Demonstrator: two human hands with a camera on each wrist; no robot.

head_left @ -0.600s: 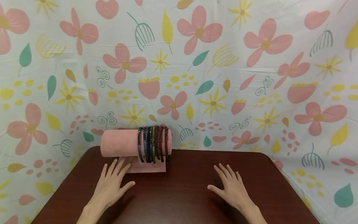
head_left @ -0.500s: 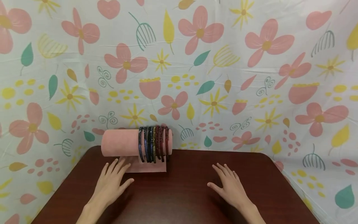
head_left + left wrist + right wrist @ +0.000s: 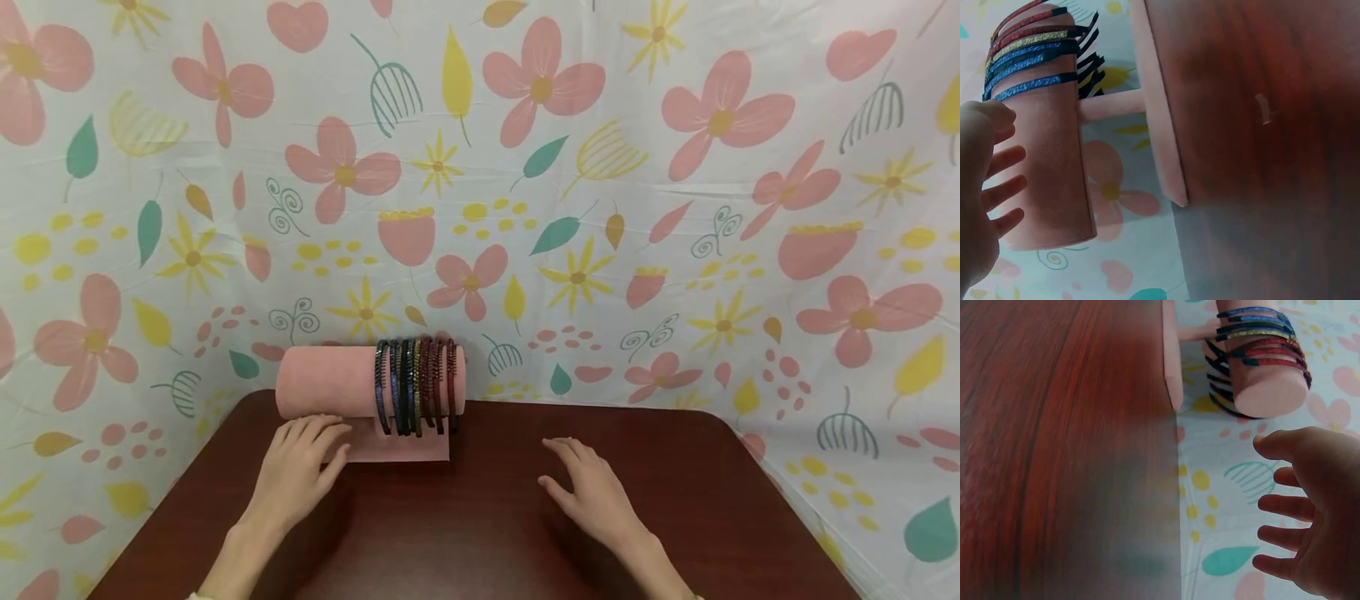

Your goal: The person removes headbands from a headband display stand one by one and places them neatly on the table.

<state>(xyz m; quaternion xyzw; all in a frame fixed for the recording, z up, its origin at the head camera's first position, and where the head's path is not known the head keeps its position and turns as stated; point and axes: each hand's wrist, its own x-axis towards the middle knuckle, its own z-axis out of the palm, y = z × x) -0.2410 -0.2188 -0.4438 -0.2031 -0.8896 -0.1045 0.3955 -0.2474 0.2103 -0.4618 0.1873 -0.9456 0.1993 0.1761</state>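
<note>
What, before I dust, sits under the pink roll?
Headband ends hang there, and a pink post joins the roll to a flat base on the table; what the base covers can't be seen.

Headbands [image 3: 417, 392] on stand [image 3: 330, 382], stand at left rear of table [image 3: 465, 533], cloth [image 3: 495, 208] behind

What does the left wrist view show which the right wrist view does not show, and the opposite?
Only the left wrist view: the left hand, and the long bare stretch of the pink roll down to its left end.

Only the right wrist view: the right hand, and the roll's flat right end face.

Both: the glittery headbands, the post and pink base, the wooden tabletop and the floral cloth.
</note>
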